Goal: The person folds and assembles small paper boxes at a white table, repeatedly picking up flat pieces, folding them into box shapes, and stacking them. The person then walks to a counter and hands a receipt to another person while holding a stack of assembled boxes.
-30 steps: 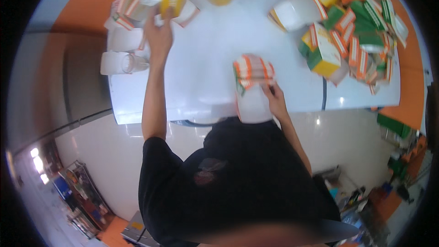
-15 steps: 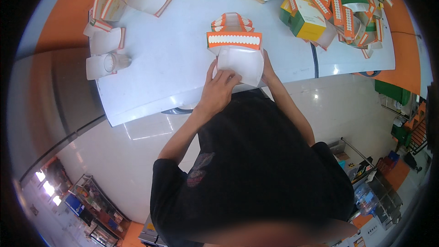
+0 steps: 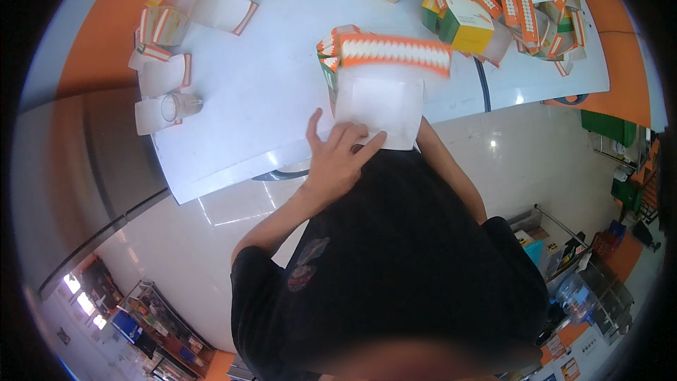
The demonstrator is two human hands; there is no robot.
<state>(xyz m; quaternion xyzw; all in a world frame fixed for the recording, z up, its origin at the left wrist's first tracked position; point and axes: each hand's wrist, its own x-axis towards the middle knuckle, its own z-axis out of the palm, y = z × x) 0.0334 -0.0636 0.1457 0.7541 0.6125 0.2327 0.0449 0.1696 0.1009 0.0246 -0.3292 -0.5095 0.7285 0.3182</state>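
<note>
Likely food shop or takeaway: printed food cartons (image 3: 462, 17) heaped on white worktop (image 3: 247, 85), shiny tiled floor (image 3: 180, 261), loaded rack (image 3: 166, 321), big water bottle (image 3: 575, 296).

Head camera: left one of a pair worn side by side on the person's head, looking steeply down
Shirt (image 3: 416, 275): nearest the lens, filling the lower middle
Left hand (image 3: 338, 159): farther out, by the table's near edge, its back toward the lens
Table (image 3: 254, 85): seen from above; near edge slants up rightward, both near corners in view, far edge cropped
Floor (image 3: 183, 261): lower and farther, below the near edge
</note>
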